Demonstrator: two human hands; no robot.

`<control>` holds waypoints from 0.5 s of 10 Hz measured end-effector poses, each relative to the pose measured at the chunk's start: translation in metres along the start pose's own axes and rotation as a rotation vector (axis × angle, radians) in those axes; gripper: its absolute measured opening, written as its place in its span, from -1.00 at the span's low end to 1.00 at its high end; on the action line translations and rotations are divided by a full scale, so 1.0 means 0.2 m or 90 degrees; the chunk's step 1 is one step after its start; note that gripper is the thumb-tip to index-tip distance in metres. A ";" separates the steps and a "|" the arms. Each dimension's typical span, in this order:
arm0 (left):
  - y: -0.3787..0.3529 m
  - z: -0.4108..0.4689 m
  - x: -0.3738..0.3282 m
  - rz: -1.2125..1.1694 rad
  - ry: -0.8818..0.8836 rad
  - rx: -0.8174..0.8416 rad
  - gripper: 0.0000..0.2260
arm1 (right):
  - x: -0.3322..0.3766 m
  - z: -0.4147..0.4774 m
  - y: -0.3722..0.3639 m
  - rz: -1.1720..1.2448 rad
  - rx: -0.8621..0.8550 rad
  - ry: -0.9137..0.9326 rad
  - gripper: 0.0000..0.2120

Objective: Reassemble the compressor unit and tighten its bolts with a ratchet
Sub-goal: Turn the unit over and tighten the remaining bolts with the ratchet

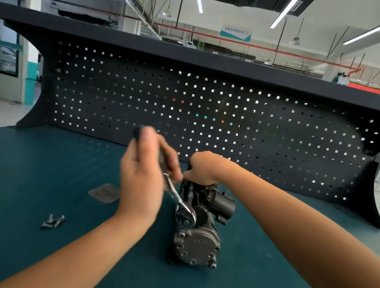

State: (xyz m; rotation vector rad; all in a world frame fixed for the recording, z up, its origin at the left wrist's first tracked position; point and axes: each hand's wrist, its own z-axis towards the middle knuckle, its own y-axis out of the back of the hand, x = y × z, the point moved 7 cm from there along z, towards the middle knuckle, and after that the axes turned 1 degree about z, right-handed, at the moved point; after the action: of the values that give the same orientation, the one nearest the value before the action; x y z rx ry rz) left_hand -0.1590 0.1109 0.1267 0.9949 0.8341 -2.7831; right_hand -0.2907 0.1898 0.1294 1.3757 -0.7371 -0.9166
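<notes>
Green bench mat point(13, 176), ratchet point(180, 201) on compressor point(196, 244)
Left hand point(141, 181) gripping ratchet handle, right hand point(202, 167) gripping compressor; risk of slipping off bolt if tilted

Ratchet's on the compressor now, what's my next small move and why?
Probably pull the ratchet handle through one tightening stroke with the left hand: its head sits on top of the compressor and the right hand braces the body.

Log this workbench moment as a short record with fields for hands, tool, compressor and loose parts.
left hand: grips the handle of the ratchet, blurred
right hand: holds the far end of the compressor
ratchet: head seated on top of the compressor
bolts: loose on the mat, left of the compressor
plate: flat on the mat, beyond the bolts
</notes>
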 end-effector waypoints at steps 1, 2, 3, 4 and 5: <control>0.20 -0.05 0.13 -0.152 0.171 -0.124 -0.60 | 0.01 -0.01 0.01 0.012 0.009 -0.004 -0.60; 0.19 -0.08 0.14 -0.170 0.207 -0.120 -0.63 | 0.01 -0.01 -0.01 0.007 0.031 -0.027 -0.61; -0.02 -0.06 0.02 0.037 0.023 0.013 -0.70 | 0.01 -0.06 0.02 0.010 -0.019 -0.047 -0.72; -0.26 -0.14 -0.04 0.183 -0.120 0.186 -0.78 | -0.03 -0.09 -0.01 0.196 -0.045 -0.065 -0.68; -0.37 -0.18 -0.03 0.239 -0.170 0.222 -0.75 | -0.08 0.01 -0.07 0.246 -0.054 -0.057 -0.65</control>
State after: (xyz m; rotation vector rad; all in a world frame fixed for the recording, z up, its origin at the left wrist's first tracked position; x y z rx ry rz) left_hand -0.1511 0.1923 0.1430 0.6987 0.1134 -2.6849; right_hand -0.3017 0.2034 0.1164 1.0721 -0.9813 -0.6965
